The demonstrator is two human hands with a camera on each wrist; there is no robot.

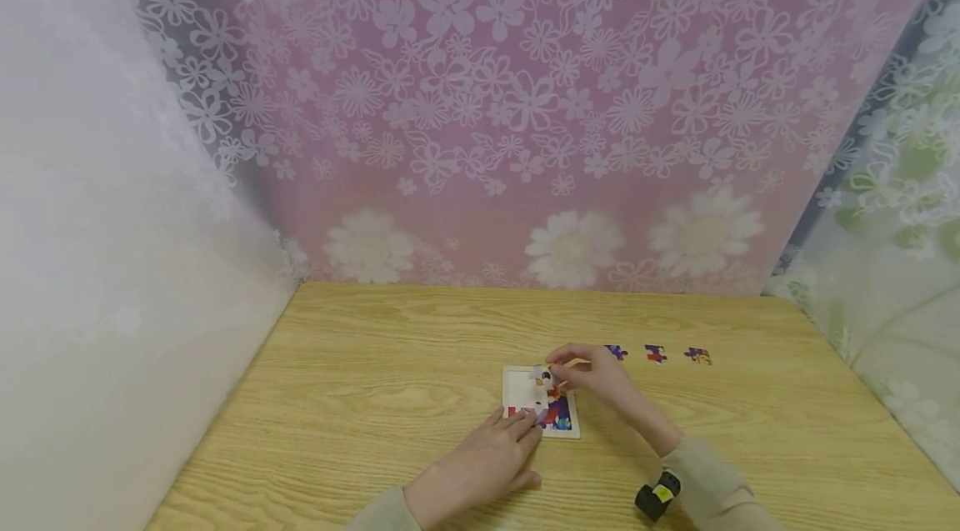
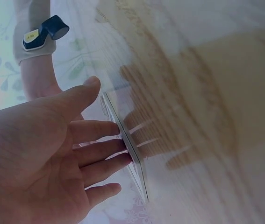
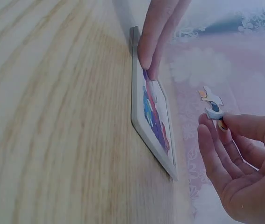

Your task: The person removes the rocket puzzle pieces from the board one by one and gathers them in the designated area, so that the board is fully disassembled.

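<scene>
A small jigsaw puzzle tray (image 1: 576, 421) with a white rim lies on the wooden table, its lower part filled with colourful pieces and a white area at upper left. My left hand (image 1: 480, 458) rests its straight fingers on the tray's near edge; the left wrist view shows those fingers (image 2: 105, 149) over the tray's rim (image 2: 140, 175). Above the tray's right side, my right hand (image 1: 600, 379) pinches a puzzle piece (image 3: 212, 107) between thumb and fingertips. The piece is mostly white with dark and orange parts, held off the board and tilted.
Three loose puzzle pieces lie in a row beyond the right hand: one partly hidden piece (image 1: 617, 353), a middle piece (image 1: 656, 353) and a right piece (image 1: 699, 356). A flower-patterned curtain (image 1: 480, 139) hangs behind the table (image 1: 360, 398). A black camera (image 1: 654, 499) sits on the right wrist.
</scene>
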